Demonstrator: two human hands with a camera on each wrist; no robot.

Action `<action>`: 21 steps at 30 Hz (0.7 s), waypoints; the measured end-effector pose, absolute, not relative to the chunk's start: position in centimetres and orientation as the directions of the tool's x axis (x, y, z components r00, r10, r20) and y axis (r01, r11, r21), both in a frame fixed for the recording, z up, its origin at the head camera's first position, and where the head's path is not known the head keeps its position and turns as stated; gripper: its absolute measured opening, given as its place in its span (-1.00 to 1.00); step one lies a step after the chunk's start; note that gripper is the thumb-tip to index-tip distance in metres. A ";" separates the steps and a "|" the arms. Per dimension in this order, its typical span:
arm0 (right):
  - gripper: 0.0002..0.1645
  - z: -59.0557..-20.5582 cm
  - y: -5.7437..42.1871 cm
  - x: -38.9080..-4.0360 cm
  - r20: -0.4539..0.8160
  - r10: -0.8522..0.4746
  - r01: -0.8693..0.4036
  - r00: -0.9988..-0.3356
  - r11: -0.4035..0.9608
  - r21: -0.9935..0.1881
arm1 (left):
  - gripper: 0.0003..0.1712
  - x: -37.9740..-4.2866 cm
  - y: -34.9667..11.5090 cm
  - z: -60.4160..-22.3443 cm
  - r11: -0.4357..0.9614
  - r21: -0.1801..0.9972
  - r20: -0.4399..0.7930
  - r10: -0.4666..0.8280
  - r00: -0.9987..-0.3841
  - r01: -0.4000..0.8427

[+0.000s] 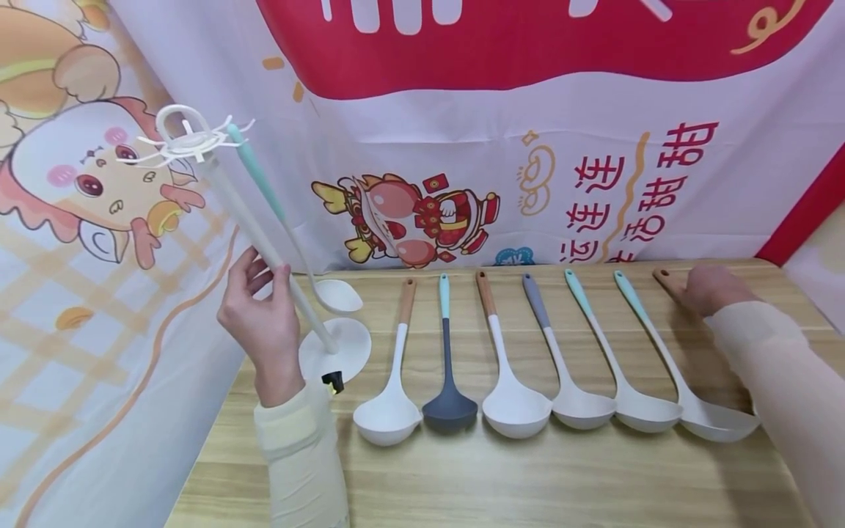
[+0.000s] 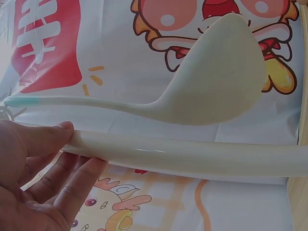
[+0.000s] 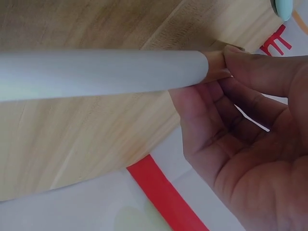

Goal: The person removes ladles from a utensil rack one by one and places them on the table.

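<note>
My left hand (image 1: 262, 319) grips the pole of a white utensil stand (image 1: 231, 194), fingers and thumb around it. The stand has a round base and a ring of hooks on top. A ladle with a mint handle (image 1: 257, 169) hangs from one hook, its white bowl (image 2: 216, 77) beside the pole in the left wrist view. At the far right, my right hand (image 1: 716, 290) pinches the brown handle of a white ladle (image 3: 106, 74) between thumb and fingers. Its bowl is hidden behind my forearm.
Between the hands several ladles lie in a row, bowls toward me: a brown-handled one (image 1: 388, 418) at the left, a dark grey one (image 1: 450, 405), and a mint-handled one (image 1: 716, 422) at the right. A printed cloth (image 1: 422, 147) hangs behind the wooden table (image 1: 462, 484).
</note>
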State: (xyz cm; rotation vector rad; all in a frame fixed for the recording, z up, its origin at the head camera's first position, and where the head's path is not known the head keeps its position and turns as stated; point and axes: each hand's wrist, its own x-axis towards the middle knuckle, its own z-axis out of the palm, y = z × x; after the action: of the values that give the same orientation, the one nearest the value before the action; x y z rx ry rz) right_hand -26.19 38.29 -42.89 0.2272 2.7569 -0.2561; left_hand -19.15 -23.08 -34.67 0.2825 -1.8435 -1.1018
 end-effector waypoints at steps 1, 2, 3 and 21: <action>-0.29 -43.0 38.2 -26.2 -0.366 0.133 0.199 -0.921 0.969 -0.149 | -0.59 -19.1 -23.1 -34.7 0.569 0.784 0.601 -0.594 -0.535 0.248; -0.27 -43.1 38.2 -26.1 -0.364 0.141 0.208 -0.921 0.966 -0.152 | -0.59 -19.1 -23.1 -34.7 0.569 0.784 0.601 -0.593 -0.536 0.248; -0.22 -43.2 38.1 -26.1 -0.357 0.150 0.214 -0.922 0.965 -0.149 | -0.59 -19.1 -23.1 -34.8 0.569 0.784 0.600 -0.594 -0.536 0.248; -0.03 -42.4 37.9 -25.7 -0.410 0.193 0.259 -0.892 0.959 -0.112 | -0.60 -19.2 -23.1 -35.0 0.566 0.784 0.600 -0.587 -0.544 0.255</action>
State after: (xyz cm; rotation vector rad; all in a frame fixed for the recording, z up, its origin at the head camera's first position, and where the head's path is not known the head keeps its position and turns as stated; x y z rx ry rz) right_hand -25.67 37.87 -42.43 0.3252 2.7068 -0.2293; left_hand -19.22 -23.11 -35.01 0.2709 -1.8496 -1.1117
